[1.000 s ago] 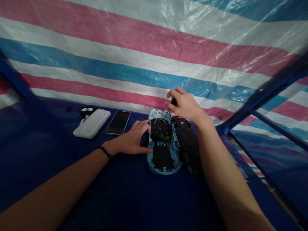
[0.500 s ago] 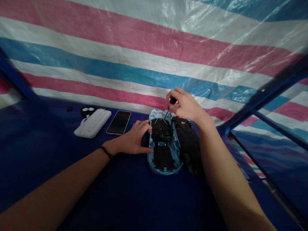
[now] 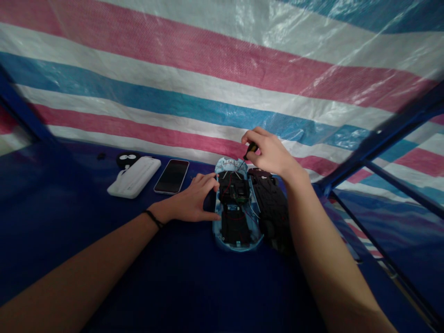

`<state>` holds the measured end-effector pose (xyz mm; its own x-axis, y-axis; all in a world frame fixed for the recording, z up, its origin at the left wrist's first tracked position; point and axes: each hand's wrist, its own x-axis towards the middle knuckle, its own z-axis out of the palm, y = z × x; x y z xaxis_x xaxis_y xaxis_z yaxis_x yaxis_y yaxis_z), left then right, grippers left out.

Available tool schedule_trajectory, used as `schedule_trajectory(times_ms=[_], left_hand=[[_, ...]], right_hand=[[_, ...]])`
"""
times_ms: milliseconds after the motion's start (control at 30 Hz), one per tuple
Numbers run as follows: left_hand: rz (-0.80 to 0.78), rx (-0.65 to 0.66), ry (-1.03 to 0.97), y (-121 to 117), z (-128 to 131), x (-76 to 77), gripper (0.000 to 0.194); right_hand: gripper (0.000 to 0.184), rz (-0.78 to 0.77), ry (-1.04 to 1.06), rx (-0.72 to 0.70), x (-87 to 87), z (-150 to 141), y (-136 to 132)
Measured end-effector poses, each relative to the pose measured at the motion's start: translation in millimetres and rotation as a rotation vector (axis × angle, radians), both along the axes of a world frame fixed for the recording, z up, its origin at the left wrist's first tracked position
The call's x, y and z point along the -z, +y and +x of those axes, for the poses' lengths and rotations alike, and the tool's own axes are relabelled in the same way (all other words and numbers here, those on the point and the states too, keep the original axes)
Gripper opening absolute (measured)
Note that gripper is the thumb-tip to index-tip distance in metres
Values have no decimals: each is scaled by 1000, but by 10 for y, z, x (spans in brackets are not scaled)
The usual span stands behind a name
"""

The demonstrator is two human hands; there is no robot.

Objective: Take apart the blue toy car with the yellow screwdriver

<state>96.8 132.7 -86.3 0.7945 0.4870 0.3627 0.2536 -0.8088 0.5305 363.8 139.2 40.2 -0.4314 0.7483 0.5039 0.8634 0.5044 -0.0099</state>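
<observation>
A light blue toy car shell (image 3: 218, 231) lies upside down on the dark blue cloth, its black electronics and red wires exposed. My left hand (image 3: 190, 202) rests against the shell's left side, thumb and fingers curled onto its edge. My right hand (image 3: 268, 152) is closed on a small screwdriver (image 3: 247, 154) with a dark handle; the thin shaft slants down into the far end of the shell. A black car chassis (image 3: 270, 203) lies right beside the shell, partly under my right forearm.
A dark phone (image 3: 171, 176) and a white case (image 3: 134, 177) lie to the left, with a small black round object (image 3: 126, 159) behind them. A striped pink, white and blue tarp (image 3: 222, 78) forms the back wall. A blue frame bar (image 3: 381, 138) slants on the right.
My right hand has turned slightly on the screwdriver handle and shifted a little. My left hand and the car shell have stayed put.
</observation>
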Motion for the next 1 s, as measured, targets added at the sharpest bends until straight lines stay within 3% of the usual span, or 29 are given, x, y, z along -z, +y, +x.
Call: schedule_trajectory(times_ms=[133, 533, 1000], left_hand=[[-9, 1, -1, 7, 2, 1, 63], [-4, 1, -6, 9, -3, 10, 61], [9, 4, 18, 19, -3, 7, 61]], right_hand=[[24, 2, -9, 24, 9, 2, 12], [34, 39, 11, -1, 18, 5, 15], [24, -23, -9, 14, -69, 3, -37]])
